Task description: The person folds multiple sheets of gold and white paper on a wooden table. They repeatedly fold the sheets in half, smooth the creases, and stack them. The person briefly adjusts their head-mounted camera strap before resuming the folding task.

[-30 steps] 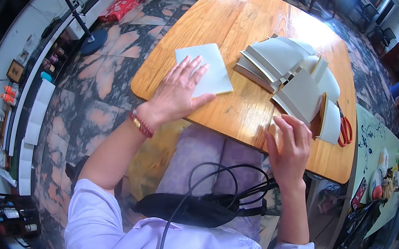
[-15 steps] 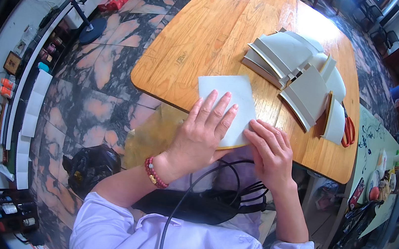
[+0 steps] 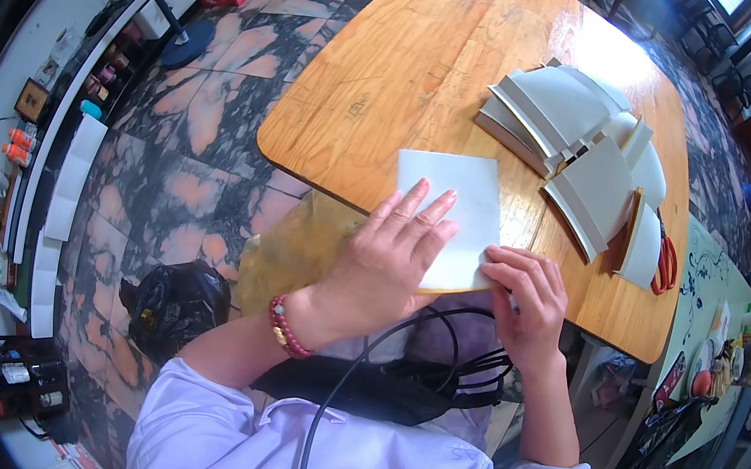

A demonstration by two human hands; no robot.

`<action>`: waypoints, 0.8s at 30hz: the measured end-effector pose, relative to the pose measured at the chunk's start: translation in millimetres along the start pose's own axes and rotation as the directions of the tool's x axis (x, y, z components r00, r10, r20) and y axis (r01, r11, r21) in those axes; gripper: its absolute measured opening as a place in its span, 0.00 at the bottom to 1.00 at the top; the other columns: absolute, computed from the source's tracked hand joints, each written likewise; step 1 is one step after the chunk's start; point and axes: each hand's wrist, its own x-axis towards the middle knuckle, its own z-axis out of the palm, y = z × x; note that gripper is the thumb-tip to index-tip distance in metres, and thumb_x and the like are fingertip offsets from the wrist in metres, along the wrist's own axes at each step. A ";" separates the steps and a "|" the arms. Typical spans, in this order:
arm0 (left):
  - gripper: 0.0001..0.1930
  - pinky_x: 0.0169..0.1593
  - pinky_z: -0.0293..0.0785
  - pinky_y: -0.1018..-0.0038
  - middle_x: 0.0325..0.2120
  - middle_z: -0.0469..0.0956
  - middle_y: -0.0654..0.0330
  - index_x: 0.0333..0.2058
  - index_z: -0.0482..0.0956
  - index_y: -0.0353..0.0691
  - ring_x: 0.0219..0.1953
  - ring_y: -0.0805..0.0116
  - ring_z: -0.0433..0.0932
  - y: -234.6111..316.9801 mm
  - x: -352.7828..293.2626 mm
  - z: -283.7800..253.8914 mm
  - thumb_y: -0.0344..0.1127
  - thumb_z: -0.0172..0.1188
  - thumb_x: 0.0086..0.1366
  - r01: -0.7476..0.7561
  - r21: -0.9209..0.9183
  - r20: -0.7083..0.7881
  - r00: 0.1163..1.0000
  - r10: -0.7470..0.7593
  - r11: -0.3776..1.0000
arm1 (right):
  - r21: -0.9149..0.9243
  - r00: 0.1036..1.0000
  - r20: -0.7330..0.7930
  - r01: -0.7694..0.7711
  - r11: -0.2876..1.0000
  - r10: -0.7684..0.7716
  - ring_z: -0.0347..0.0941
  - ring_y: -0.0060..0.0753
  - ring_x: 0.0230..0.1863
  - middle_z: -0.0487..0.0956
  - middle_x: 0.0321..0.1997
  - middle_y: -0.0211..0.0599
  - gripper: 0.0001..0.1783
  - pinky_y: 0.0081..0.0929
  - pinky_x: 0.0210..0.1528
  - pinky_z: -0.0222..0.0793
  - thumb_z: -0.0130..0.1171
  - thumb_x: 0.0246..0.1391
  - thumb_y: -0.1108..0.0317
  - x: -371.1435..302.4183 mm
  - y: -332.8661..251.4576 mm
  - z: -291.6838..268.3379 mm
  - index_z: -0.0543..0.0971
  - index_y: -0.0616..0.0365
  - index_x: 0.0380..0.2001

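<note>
Left hand [image 3: 386, 264]: grip open, palm down, fingers laid flat over the lower left of a white, four-sided, paper-like piece [image 3: 466, 222], thumb low by its near edge. Right hand [image 3: 527, 300]: fingers curled, tips touching the piece's right edge; cannot tell whether this grip is closed on it. Piece lies at the near side of the wooden counter [image 3: 342, 127], near end reaching past the rim; face plain, smooth and matt, corners fairly sharp, a thin yellow line along the near edge. Writing: faint dark scrawls on the counter top, illegible; small lettering on the lilac cloth shirt [image 3: 349, 447], too blurred to make out. Red bead bracelet with a gold-coloured bead [image 3: 281, 328] on the left wrist. Counter is honey-coloured, grained and glossy, with rounded corners and a bright glare at the far side. To the right of the piece, well apart from the left hand, a heap of pale grey-white curved panels [image 3: 587, 190], stiff-looking, with folded, ridged edges, some overlapping. Red-handled scissors [image 3: 667, 267] just beside the heap, partly hidden. Below, a looping black cable [image 3: 350, 363]; leftward, a crumpled, shiny black plastic bag [image 3: 182, 305] on the floor of dark marbled tiles with pink patches [image 3: 177, 173].
</note>
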 end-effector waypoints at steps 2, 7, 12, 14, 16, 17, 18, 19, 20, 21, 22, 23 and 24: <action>0.25 0.74 0.70 0.47 0.67 0.78 0.47 0.59 0.77 0.39 0.72 0.39 0.74 -4.9 7.0 -14.2 0.39 0.74 0.68 0.008 -0.113 -0.027 1.000 -0.011 0.994 | 0.101 0.994 0.018 -0.107 0.989 0.106 0.85 0.38 0.47 0.87 0.44 0.39 0.14 0.33 0.47 0.80 0.72 0.57 0.79 8.5 2.0 -3.9 0.85 0.59 0.47; 0.07 0.44 0.86 0.66 0.46 0.87 0.53 0.38 0.84 0.35 0.42 0.57 0.89 -22.7 23.2 -19.1 0.31 0.73 0.70 0.178 -0.249 -0.131 0.968 -0.215 0.952 | 0.468 0.828 0.009 -0.499 0.729 0.561 0.75 0.16 0.28 0.81 0.31 0.31 0.15 0.20 0.33 0.71 0.73 0.64 0.76 34.0 -1.6 12.3 0.81 0.60 0.51; 0.07 0.39 0.84 0.67 0.41 0.84 0.57 0.40 0.83 0.37 0.37 0.59 0.87 -32.0 34.2 -8.1 0.29 0.74 0.68 0.165 -0.235 -0.221 0.950 -0.218 0.958 | 0.363 0.827 -0.068 -0.501 0.786 0.559 0.75 0.18 0.28 0.80 0.32 0.31 0.12 0.20 0.31 0.70 0.74 0.62 0.75 42.0 1.6 18.9 0.80 0.60 0.45; 0.07 0.40 0.84 0.67 0.41 0.83 0.58 0.40 0.83 0.39 0.38 0.59 0.87 -33.7 36.6 -4.1 0.28 0.74 0.67 0.134 -0.171 -0.271 0.946 -0.177 0.976 | 0.294 0.875 -0.090 -0.433 0.852 0.475 0.75 0.20 0.28 0.80 0.33 0.32 0.10 0.21 0.30 0.71 0.75 0.61 0.75 39.0 5.9 21.2 0.82 0.61 0.42; 0.07 0.40 0.84 0.67 0.42 0.84 0.58 0.40 0.83 0.40 0.39 0.59 0.87 -35.7 38.1 -2.4 0.27 0.73 0.67 0.120 -0.088 -0.306 0.941 -0.141 0.989 | 0.261 0.885 -0.087 -0.424 0.867 0.458 0.77 0.22 0.29 0.80 0.34 0.33 0.08 0.22 0.30 0.72 0.75 0.61 0.75 43.8 2.5 19.4 0.84 0.61 0.40; 0.08 0.41 0.85 0.67 0.42 0.84 0.58 0.40 0.83 0.40 0.39 0.59 0.87 -36.2 38.4 -2.0 0.26 0.73 0.67 0.126 -0.093 -0.300 0.942 -0.148 0.988 | 0.245 0.889 -0.085 -0.419 0.875 0.449 0.78 0.23 0.29 0.80 0.35 0.33 0.07 0.22 0.30 0.73 0.75 0.61 0.75 45.8 1.2 19.0 0.85 0.61 0.39; 0.08 0.41 0.85 0.67 0.42 0.84 0.58 0.41 0.83 0.40 0.40 0.59 0.87 -36.4 38.6 -2.3 0.26 0.73 0.67 0.132 -0.098 -0.297 0.942 -0.155 0.986 | 0.237 0.889 -0.081 -0.421 0.875 0.450 0.78 0.23 0.29 0.80 0.35 0.33 0.07 0.23 0.30 0.74 0.75 0.61 0.75 47.0 1.7 19.7 0.86 0.60 0.39; 0.08 0.42 0.85 0.67 0.42 0.84 0.58 0.41 0.83 0.40 0.40 0.58 0.87 -36.8 39.0 -2.2 0.26 0.73 0.66 0.138 -0.102 -0.294 0.942 -0.162 0.985 | 0.230 0.889 -0.077 -0.424 0.876 0.451 0.79 0.24 0.29 0.80 0.35 0.33 0.06 0.23 0.31 0.74 0.75 0.61 0.75 47.9 2.2 20.3 0.87 0.60 0.40; 0.08 0.42 0.85 0.67 0.42 0.84 0.58 0.41 0.83 0.40 0.40 0.58 0.87 -37.5 39.9 -1.7 0.25 0.73 0.66 0.144 -0.116 -0.294 0.940 -0.173 0.983 | 0.223 0.890 -0.073 -0.426 0.877 0.451 0.79 0.24 0.30 0.80 0.35 0.33 0.06 0.23 0.31 0.75 0.75 0.61 0.75 49.0 3.0 20.8 0.87 0.60 0.40; 0.08 0.42 0.85 0.67 0.42 0.83 0.58 0.41 0.83 0.40 0.40 0.58 0.87 -38.3 39.8 -1.0 0.25 0.73 0.66 0.154 -0.130 -0.294 0.938 -0.186 0.980 | 0.214 0.890 -0.075 -0.426 0.879 0.450 0.79 0.24 0.29 0.80 0.34 0.33 0.06 0.24 0.31 0.75 0.76 0.61 0.74 50.0 3.7 22.0 0.88 0.60 0.40; 0.08 0.42 0.85 0.66 0.41 0.83 0.58 0.41 0.83 0.40 0.40 0.58 0.87 -39.3 39.9 -0.3 0.25 0.72 0.66 0.163 -0.143 -0.294 0.935 -0.199 0.976 | 0.205 0.891 -0.076 -0.426 0.881 0.448 0.80 0.25 0.29 0.80 0.34 0.33 0.07 0.24 0.31 0.76 0.76 0.61 0.74 51.0 4.5 23.2 0.88 0.59 0.40; 0.08 0.42 0.85 0.67 0.41 0.83 0.58 0.41 0.83 0.40 0.40 0.58 0.87 -40.1 40.3 0.3 0.25 0.72 0.66 0.169 -0.141 -0.294 0.934 -0.205 0.975 | 0.195 0.891 -0.078 -0.426 0.883 0.447 0.80 0.25 0.29 0.80 0.34 0.34 0.07 0.24 0.31 0.76 0.76 0.60 0.74 51.9 5.2 24.2 0.88 0.59 0.40; 0.08 0.42 0.85 0.67 0.41 0.83 0.58 0.41 0.83 0.40 0.40 0.58 0.87 -40.5 41.3 0.7 0.25 0.73 0.66 0.176 -0.140 -0.294 0.932 -0.210 0.974 | 0.186 0.891 -0.079 -0.427 0.885 0.446 0.80 0.25 0.29 0.80 0.34 0.33 0.07 0.24 0.31 0.76 0.76 0.60 0.73 52.7 5.4 24.5 0.88 0.59 0.40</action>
